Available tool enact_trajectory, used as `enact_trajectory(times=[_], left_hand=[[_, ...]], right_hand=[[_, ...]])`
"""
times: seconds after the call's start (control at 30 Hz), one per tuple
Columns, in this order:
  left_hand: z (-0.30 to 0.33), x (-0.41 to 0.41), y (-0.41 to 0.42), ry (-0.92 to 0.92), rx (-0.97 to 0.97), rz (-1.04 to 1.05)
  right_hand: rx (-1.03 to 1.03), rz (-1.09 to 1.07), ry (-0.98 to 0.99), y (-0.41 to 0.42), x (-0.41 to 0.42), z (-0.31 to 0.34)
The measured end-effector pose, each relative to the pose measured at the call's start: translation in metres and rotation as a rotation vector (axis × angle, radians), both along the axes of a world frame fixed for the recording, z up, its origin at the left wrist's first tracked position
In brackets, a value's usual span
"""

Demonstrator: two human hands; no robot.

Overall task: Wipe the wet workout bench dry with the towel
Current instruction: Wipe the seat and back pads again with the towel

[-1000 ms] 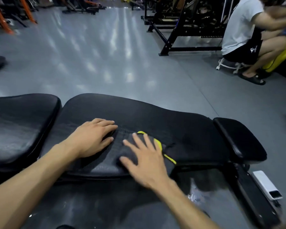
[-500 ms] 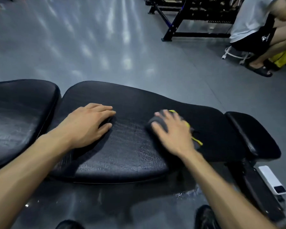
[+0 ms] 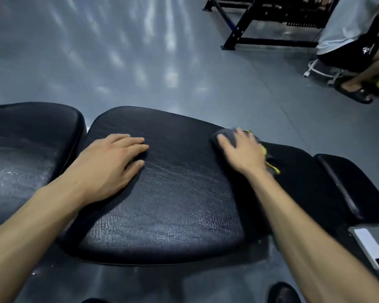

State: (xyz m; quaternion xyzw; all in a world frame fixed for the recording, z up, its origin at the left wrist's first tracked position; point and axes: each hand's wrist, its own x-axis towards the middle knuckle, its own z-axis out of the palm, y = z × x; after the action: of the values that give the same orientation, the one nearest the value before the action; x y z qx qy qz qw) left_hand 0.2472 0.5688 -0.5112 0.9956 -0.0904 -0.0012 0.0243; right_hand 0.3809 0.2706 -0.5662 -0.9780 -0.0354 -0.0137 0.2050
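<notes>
I have my right hand (image 3: 242, 152) pressing the towel (image 3: 227, 136) flat, fingers spread, near the far right edge of the bench (image 3: 173, 204); my left hand (image 3: 112, 165) rests open on it (bracing). Towel looks soft, light; palm it flat, since wet vinyl is likely slippery

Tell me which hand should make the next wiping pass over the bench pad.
Right. The right hand already presses the towel flat at the far edge of the bench pad. The left hand rests bare on the pad, probably bracing.
</notes>
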Motion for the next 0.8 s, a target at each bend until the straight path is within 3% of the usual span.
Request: enact_trajectory(times=[0.1, 0.2, 0.27, 0.43, 0.5, 0.6, 0.73, 0.8], left_hand=[[0.000, 0.007, 0.003, -0.015, -0.015, 0.007], [-0.003, 0.014, 0.007, -0.034, -0.032, 0.012], [-0.003, 0.012, 0.013, -0.037, -0.039, 0.016], [-0.001, -0.005, 0.040, -0.054, -0.040, 0.039], [0.003, -0.015, 0.050, -0.075, -0.049, 0.079], [0.008, -0.028, 0.061, -0.101, -0.066, 0.122], [0.009, -0.038, 0.073, -0.137, -0.096, 0.144], [0.013, -0.043, 0.080, -0.152, -0.121, 0.185]], right_hand=[[-0.037, 0.480, -0.203, 0.074, -0.064, 0.007], [-0.018, 0.754, -0.153, 0.089, -0.094, 0.006], [0.082, 0.694, -0.135, 0.064, -0.071, 0.006], [0.062, 0.042, 0.098, -0.004, 0.025, 0.006], [0.024, -0.069, 0.165, 0.012, 0.041, 0.008], [0.009, 0.073, 0.067, 0.086, 0.042, 0.022], [0.008, 0.543, -0.078, 0.190, -0.010, 0.033], [0.016, 0.747, -0.143, 0.199, -0.060, 0.035]])
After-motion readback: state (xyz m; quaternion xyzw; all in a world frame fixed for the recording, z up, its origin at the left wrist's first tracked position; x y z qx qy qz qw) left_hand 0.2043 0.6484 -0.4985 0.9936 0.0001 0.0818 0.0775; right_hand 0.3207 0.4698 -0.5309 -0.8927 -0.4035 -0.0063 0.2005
